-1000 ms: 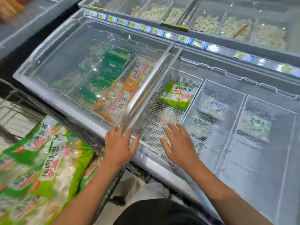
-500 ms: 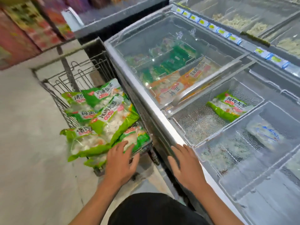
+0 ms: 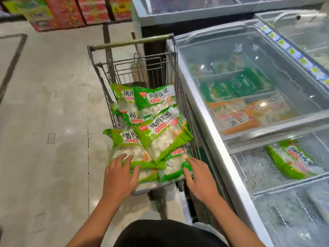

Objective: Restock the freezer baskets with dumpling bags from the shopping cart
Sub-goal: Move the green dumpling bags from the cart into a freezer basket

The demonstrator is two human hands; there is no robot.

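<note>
The big freezer [image 3: 204, 111] fills the right side of the frame. Its glass lid [image 3: 267, 72] covers the upper part, with green and orange packs under it. Below the lid, at the lower right, the wire freezer basket [image 3: 249, 168] is uncovered. One green dumpling bag in the basket [image 3: 292, 159] lies flat there. Its long side runs from upper left to lower right.

The shopping cart [image 3: 131, 41] stands in the middle of the frame, just beside the freezer's left wall. Its handle bar is at the top, away from the person. Inside is a pile of green dumpling bags [image 3: 151, 125], lying one over another. The top bag [image 3: 160, 132] is tilted, with its long side running from lower left to upper right. The bag at the back [image 3: 153, 97] lies nearly level with its words readable.

The left hand [image 3: 119, 175] lies on the bag at the near left of the pile [image 3: 128, 148], fingers spread and mostly straight. The right hand [image 3: 199, 177] touches the bag at the near right corner [image 3: 172, 166]; its fingers look a bit bent, but the picture is blurry, so I cannot tell if it grips.

The pale tiled floor [image 3: 44, 122] fills the left side. Red and green boxes [image 3: 58, 11] sit at the upper left.
</note>
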